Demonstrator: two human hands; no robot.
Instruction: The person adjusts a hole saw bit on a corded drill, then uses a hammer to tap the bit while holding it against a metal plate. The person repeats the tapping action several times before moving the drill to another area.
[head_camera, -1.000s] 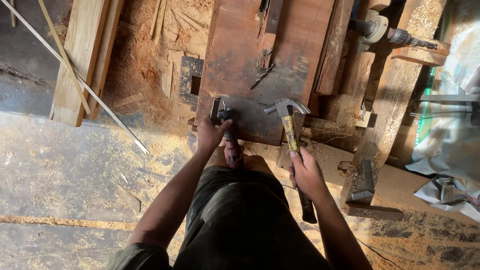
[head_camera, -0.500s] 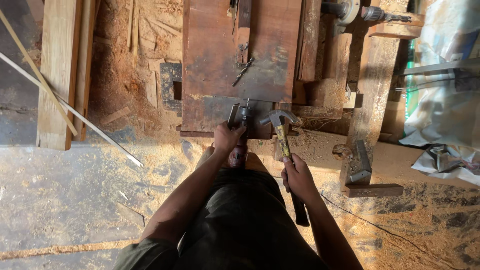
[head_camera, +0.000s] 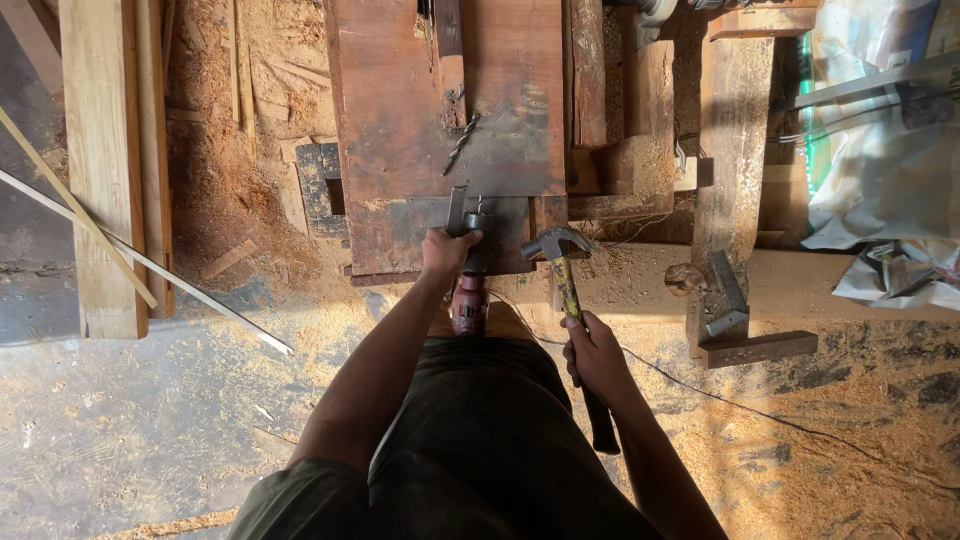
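Note:
My left hand (head_camera: 447, 250) grips a metal fitting (head_camera: 468, 222) standing on the near edge of a dark reddish wooden board (head_camera: 400, 130). Just below that hand a dark red tool body (head_camera: 468, 305) points toward me. My right hand (head_camera: 592, 352) is closed around the yellow and black handle of a claw hammer (head_camera: 556, 244), whose steel head hovers right of the fitting, close to the board's edge. A drill bit (head_camera: 460, 145) lies on the board farther up.
Pale planks (head_camera: 100, 170) and thin strips (head_camera: 140, 260) lie at the left. Sawdust covers the floor (head_camera: 150, 420). Wooden blocks and a beam (head_camera: 735, 150) stand at the right, with a metal bracket (head_camera: 725, 295), white sheeting (head_camera: 890, 180) and a thin cord (head_camera: 760, 415).
The view has shifted, so the board sits more central. The hammer head has moved down nearer the fitting. My left hand keeps its hold at the board's edge.

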